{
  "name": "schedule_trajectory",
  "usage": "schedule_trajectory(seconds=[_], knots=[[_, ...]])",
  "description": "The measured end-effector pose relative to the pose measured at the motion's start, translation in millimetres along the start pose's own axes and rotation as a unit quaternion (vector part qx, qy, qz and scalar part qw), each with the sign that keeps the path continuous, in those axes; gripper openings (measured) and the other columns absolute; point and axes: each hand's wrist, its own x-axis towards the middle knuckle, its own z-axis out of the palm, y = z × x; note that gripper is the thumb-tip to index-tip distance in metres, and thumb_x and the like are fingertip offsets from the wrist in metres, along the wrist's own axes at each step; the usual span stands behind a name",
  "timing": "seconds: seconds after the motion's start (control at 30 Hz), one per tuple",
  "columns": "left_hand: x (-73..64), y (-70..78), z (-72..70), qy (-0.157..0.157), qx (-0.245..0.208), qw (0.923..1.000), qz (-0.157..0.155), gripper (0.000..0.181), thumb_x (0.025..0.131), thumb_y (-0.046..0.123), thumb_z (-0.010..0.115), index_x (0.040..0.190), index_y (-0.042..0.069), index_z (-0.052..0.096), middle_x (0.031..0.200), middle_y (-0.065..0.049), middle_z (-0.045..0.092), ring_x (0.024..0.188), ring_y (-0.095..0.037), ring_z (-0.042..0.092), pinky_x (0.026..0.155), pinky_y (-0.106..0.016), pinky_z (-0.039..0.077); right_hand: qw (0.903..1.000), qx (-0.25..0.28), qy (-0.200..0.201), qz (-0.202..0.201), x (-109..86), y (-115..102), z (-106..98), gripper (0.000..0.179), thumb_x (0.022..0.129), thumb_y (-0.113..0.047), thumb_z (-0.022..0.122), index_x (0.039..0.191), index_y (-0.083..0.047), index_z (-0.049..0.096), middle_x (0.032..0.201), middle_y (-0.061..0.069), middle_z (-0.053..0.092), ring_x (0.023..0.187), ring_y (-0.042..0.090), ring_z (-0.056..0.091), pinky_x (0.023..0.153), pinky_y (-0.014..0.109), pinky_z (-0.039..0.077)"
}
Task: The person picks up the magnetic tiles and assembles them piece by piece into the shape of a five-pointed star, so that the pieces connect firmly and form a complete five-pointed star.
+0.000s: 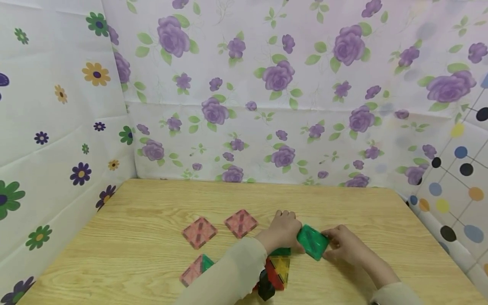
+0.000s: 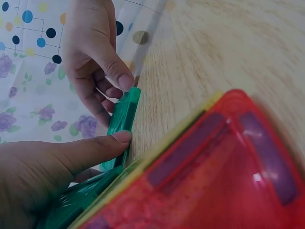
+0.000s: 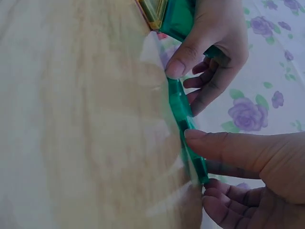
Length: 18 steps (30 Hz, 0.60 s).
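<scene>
Jointly, left hand (image 1: 282, 231) and right hand (image 1: 344, 245) pinch one green tile (image 1: 313, 242)

Fingers (image 2: 102, 149) grip opposite sides over the counter (image 1: 152, 203), right of center. Two pink tiles (image 1: 200, 232) lie left; nearer, one pink piece (image 1: 192, 273) adjoins one green piece (image 1: 206, 263).

Left hand (image 1: 283, 232): one
Right hand (image 1: 344, 245): one
Sleeves (image 1: 228, 271): two, one per arm
Pink tiles (image 1: 199, 232): three in sight, one partly covered by a sleeve
Green pieces (image 1: 312, 242): at least three; how many are stacked cannot be told
Yellow pieces (image 1: 282, 266): at least one
Red pieces (image 2: 233, 176): at least one
Black object (image 1: 265, 286): one
Bench (image 1: 152, 212): one
Patterned cloths (image 1: 251, 29): three, each with its own print
</scene>
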Motion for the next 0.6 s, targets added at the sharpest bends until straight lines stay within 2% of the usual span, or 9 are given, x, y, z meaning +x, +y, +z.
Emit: schedule_trajectory(seconds=[0.17, 0.33, 0.47, 0.6], knots=[[0.1, 1.4, -0.4, -0.002, -0.006, 1.0000, 0.000, 0.046, 0.069, 0.062, 0.077, 0.098, 0.027, 0.070, 0.109, 0.006, 0.059, 0.101, -0.014, 0.050, 0.101, -0.034, 0.036, 0.9996, 0.017, 0.015, -0.015, -1.6, 4.5, 5.2, 0.056, 0.073, -0.023, 0.083, 0.120, -0.001, 0.061, 0.102, 0.010, 0.052, 0.087, 0.018, 0.047, 0.072, 0.024, 0.043], [-1.7, 3.8, -3.7, -0.019, -0.001, 0.9998, 0.003, 0.056, 0.067, 0.062, 0.078, 0.107, 0.025, 0.068, 0.115, 0.004, 0.057, 0.111, -0.016, 0.049, 0.109, -0.037, 0.034, 0.9984, 0.014, 0.040, -0.039, -1.0, 5.7, 12.9, 0.053, 0.075, -0.028, 0.082, 0.115, 0.000, 0.062, 0.099, 0.008, 0.053, 0.086, 0.015, 0.046, 0.071, 0.021, 0.043], [-2.7, 4.8, -4.4, -0.026, 0.026, 0.9993, 0.011, 0.063, 0.066, 0.068, 0.075, 0.112, 0.025, 0.067, 0.120, 0.004, 0.055, 0.115, -0.016, 0.047, 0.109, -0.036, 0.033, 0.9979, -0.001, 0.050, -0.041, 0.6, 4.5, 17.8, 0.060, 0.075, -0.032, 0.081, 0.120, 0.002, 0.061, 0.098, 0.006, 0.053, 0.085, 0.013, 0.046, 0.070, 0.020, 0.044], [-2.2, 5.4, -3.5, -0.022, 0.047, 0.9985, 0.016, 0.065, 0.065, 0.072, 0.073, 0.110, 0.025, 0.069, 0.122, 0.003, 0.055, 0.115, -0.017, 0.046, 0.108, -0.035, 0.033, 0.9979, -0.002, 0.052, -0.038, 0.9, 4.6, 20.1, 0.065, 0.077, -0.034, 0.080, 0.127, 0.002, 0.059, 0.098, 0.005, 0.051, 0.087, 0.013, 0.046, 0.071, 0.020, 0.045]])
